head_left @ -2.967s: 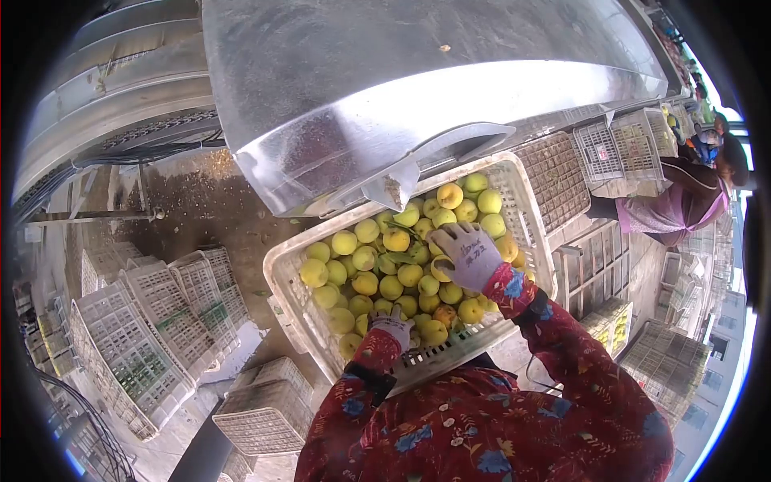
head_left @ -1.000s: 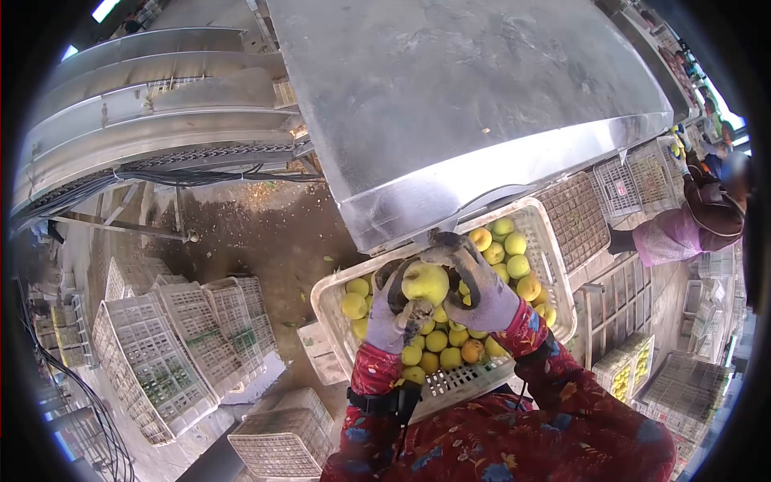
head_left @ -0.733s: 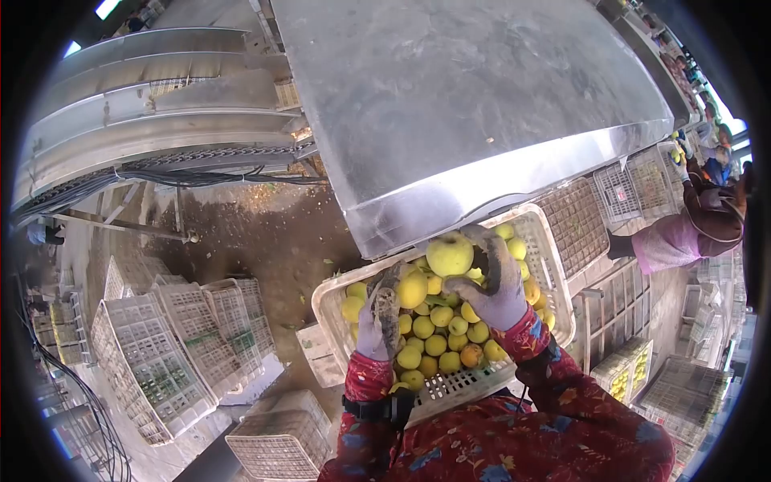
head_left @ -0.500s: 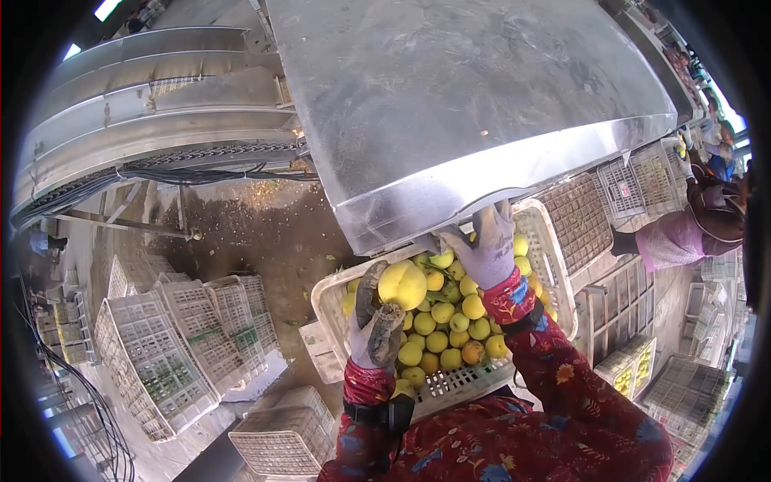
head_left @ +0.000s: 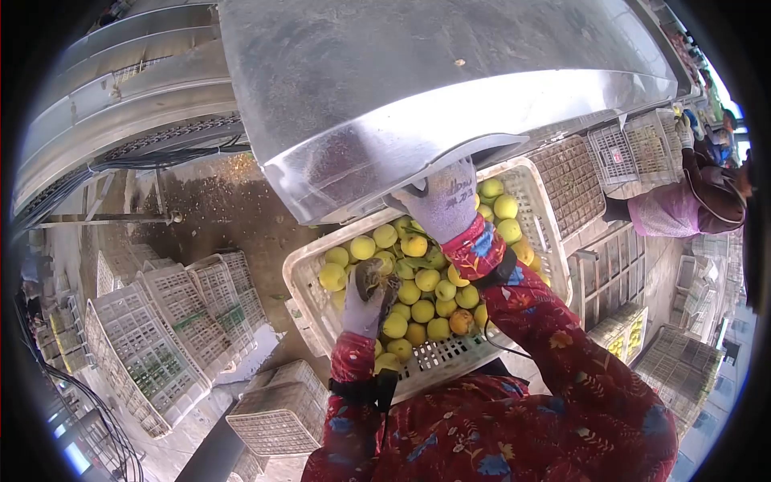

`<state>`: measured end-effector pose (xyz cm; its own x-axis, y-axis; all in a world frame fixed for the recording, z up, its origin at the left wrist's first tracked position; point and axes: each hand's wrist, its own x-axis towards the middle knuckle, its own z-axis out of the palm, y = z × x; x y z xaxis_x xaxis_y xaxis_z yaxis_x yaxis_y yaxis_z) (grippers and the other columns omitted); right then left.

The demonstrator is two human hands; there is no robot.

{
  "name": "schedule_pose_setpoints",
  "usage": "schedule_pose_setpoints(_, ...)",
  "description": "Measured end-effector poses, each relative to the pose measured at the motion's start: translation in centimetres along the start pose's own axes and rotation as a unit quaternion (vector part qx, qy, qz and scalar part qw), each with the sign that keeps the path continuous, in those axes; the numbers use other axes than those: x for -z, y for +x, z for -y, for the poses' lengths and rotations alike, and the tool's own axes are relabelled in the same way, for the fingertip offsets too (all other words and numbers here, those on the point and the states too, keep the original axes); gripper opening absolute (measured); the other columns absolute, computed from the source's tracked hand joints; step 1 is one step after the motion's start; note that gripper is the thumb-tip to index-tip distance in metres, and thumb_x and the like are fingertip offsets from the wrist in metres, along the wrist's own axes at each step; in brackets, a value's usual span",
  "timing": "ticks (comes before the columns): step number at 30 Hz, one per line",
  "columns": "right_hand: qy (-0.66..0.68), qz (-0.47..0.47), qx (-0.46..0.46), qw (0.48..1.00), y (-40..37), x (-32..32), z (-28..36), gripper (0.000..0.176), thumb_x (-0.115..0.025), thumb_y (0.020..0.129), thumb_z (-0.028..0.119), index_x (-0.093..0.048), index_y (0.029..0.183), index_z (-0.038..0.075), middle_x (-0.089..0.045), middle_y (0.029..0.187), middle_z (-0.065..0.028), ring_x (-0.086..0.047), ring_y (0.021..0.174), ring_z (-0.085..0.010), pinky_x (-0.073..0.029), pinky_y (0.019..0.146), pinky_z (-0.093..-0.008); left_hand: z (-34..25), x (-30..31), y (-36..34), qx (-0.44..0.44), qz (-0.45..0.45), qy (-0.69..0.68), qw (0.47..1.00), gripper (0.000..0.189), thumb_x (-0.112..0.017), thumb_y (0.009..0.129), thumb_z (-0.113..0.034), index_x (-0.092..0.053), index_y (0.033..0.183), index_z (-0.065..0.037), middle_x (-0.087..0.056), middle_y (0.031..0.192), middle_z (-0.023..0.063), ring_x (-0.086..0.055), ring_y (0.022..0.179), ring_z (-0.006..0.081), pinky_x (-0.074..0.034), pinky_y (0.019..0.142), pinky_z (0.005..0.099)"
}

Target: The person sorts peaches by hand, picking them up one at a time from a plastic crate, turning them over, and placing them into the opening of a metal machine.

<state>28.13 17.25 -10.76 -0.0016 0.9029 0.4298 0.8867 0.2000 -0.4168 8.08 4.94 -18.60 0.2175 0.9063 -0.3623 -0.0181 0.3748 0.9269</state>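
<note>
A pale plastic crate in front of me holds many round yellow-green fruits, with some green leaves among them. My left hand, in a pale glove with dirty grey fingers, reaches down into the crate's left side. Its fingers curl downward among the fruits; what lies inside them is hidden. My right hand, in a lilac glove with writing on its back, is above the crate's far side. Its fingertips disappear beneath the curved lip of a metal chute, and its thumb points left.
Stacked crates stand on the left, and another crate sits lower left. Further crates line the right side, beside a person in a pink apron. A metal frame with cables runs along the far left.
My left hand, which held up a large yellow fruit, has lowered into the crate; that fruit no longer shows in it. My right hand has shifted left along the metal lip. The view has shifted.
</note>
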Motion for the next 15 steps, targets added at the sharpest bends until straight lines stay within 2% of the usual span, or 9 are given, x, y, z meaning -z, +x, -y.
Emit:
schedule_pose_setpoints(1,-0.027,-0.037,0.05,0.998,0.8,1.4,0.1,0.061,-0.082,0.071,0.039,-0.058,0.109,-0.003,-0.058,0.104,-0.0217,-0.058,0.095,-0.0392,-0.047,0.085,-0.0474,0.9,-0.9,-0.2,0.027,0.025,0.197,0.98,0.046,-0.065,0.092,-0.019,-0.05,0.133,-0.002,-0.06,0.124,0.0152,-0.061,0.112,0.0251,-0.051,0.097,0.0377)
schedule_pose_setpoints(4,0.11,-0.009,-0.043,0.993,-2.2,5.1,-0.1,0.06,-0.082,0.073,0.027,-0.055,0.118,-0.002,-0.059,0.111,-0.0211,-0.059,0.1,-0.0388,-0.048,0.086,-0.047,5.0,-6.1,-1.5,0.121,0.238,0.434,0.861,0.063,-0.071,0.084,-0.038,-0.051,0.131,-0.002,-0.059,0.123,0.0219,-0.062,0.113,0.0341,-0.051,0.094,0.043)
schedule_pose_setpoints(5,0.129,0.057,-0.019,0.99,-4.3,5.4,-1.5,0.058,-0.079,0.077,0.028,-0.054,0.122,0.002,-0.059,0.11,-0.0195,-0.06,0.097,-0.0363,-0.048,0.084,-0.0465,7.0,-7.8,-2.2,0.154,0.311,0.464,0.815,0.067,-0.072,0.082,-0.042,-0.05,0.131,-0.002,-0.058,0.123,0.0236,-0.061,0.113,0.0374,-0.052,0.093,0.045)
schedule_pose_setpoints(6,0.013,0.168,0.025,0.985,-7.0,5.5,-2.9,0.059,-0.078,0.079,0.023,-0.05,0.127,0.003,-0.061,0.108,-0.0189,-0.063,0.095,-0.0316,-0.051,0.079,-0.0433,7.9,-9.3,-2.7,0.177,0.312,0.481,0.8,0.068,-0.072,0.081,-0.041,-0.048,0.133,-0.004,-0.055,0.126,0.0228,-0.061,0.113,0.0374,-0.051,0.093,0.0458)
schedule_pose_setpoints(7,-0.053,0.34,-0.032,0.938,-9.5,5.6,-3.6,0.062,-0.077,0.078,0.027,-0.049,0.129,0.005,-0.061,0.111,-0.0196,-0.063,0.097,-0.0323,-0.051,0.081,-0.0437,8.4,-10.6,-2.9,0.201,0.308,0.499,0.785,0.069,-0.073,0.08,-0.04,-0.047,0.135,-0.005,-0.052,0.129,0.022,-0.061,0.112,0.0374,-0.05,0.094,0.0465)
schedule_pose_setpoints(8,-0.116,0.499,-0.087,0.854,-11.4,5.1,-4.2,0.064,-0.077,0.077,0.03,-0.049,0.131,0.008,-0.061,0.114,-0.0204,-0.063,0.1,-0.033,-0.051,0.083,-0.0441,8.9,-11.6,-3.2,0.227,0.302,0.516,0.769,0.071,-0.073,0.079,-0.039,-0.046,0.137,-0.007,-0.049,0.132,0.0212,-0.061,0.112,0.0374,-0.05,0.095,0.0473)
schedule_pose_setpoints(10,-0.146,0.639,-0.117,0.746,-14.1,2.4,-5.7,0.072,-0.072,0.079,0.035,-0.041,0.14,0.011,-0.058,0.121,-0.0214,-0.063,0.108,-0.0356,-0.051,0.092,-0.0449,10.2,-12.8,-3.8,0.226,0.311,0.54,0.749,0.072,-0.074,0.079,-0.035,-0.043,0.138,-0.008,-0.043,0.136,0.0231,-0.061,0.112,0.0394,-0.051,0.093,0.047)
schedule_pose_setpoints(12,-0.036,0.591,-0.142,0.794,-16.3,0.7,-8.0,0.072,-0.073,0.078,0.032,-0.042,0.139,0.01,-0.055,0.128,-0.0222,-0.062,0.109,-0.0377,-0.051,0.092,-0.0454,15.0,-13.4,-4.1,0.211,0.302,0.558,0.744,0.073,-0.076,0.076,-0.026,-0.042,0.139,-0.009,-0.036,0.14,0.0254,-0.06,0.112,0.0412,-0.053,0.091,0.0464)
schedule_pose_setpoints(15,0.182,0.478,-0.174,0.842,-15.7,2.3,-9.0,0.07,-0.077,0.074,0.023,-0.046,0.136,0.007,-0.054,0.13,-0.0184,-0.059,0.114,-0.0349,-0.05,0.094,-0.0425,12.3,-13.0,-3.1,0.215,0.309,0.532,0.758,0.077,-0.077,0.074,-0.02,-0.039,0.14,-0.008,-0.036,0.141,0.0263,-0.059,0.115,0.0406,-0.053,0.093,0.0458)
